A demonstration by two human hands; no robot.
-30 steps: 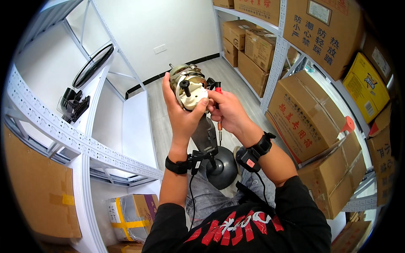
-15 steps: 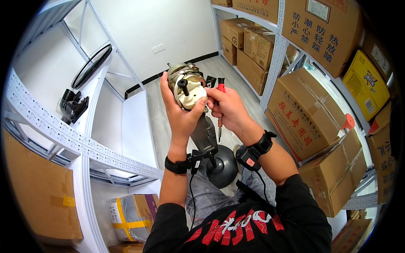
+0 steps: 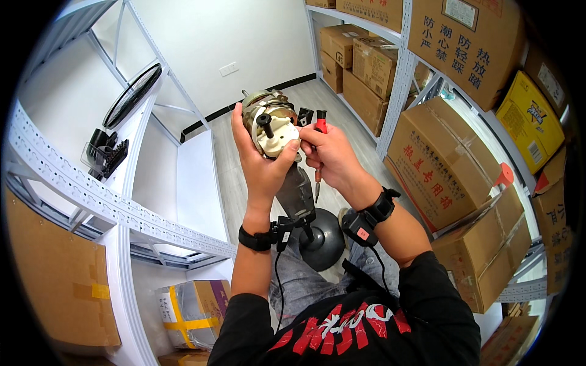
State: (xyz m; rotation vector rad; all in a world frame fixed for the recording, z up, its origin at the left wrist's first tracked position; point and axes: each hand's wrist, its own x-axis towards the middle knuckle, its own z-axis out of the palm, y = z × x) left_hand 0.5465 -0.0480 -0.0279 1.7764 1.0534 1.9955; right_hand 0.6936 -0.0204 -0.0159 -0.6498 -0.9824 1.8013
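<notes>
An opened electric fan stands before me, its bare metal motor (image 3: pixel 273 99) at the top. A cream plastic cover (image 3: pixel 281 135) with an upright black knob (image 3: pixel 264 122) sits on the motor's near side. My left hand (image 3: pixel 264 165) is wrapped around the motor from the left, its thumb pressed on the cover. In my right hand (image 3: pixel 331 157) is a red and black screwdriver (image 3: pixel 321 122), tip downward. That hand's thumb and forefinger touch the cover's right edge; whether they pinch a small part is hidden. Below are the dark fan neck (image 3: pixel 295 195) and round black base (image 3: pixel 321 241).
A black fan grille (image 3: pixel 132 96) and dark plastic parts (image 3: pixel 105 149) rest on the left white shelf (image 3: pixel 137 146). Cardboard boxes (image 3: pixel 436 158) fill the right rack. A taped box (image 3: pixel 194 311) sits low at left. Cables hang from both wrist straps.
The screwdriver in my right hand has tilted very slightly. Otherwise both hands and the fan hold their places.
</notes>
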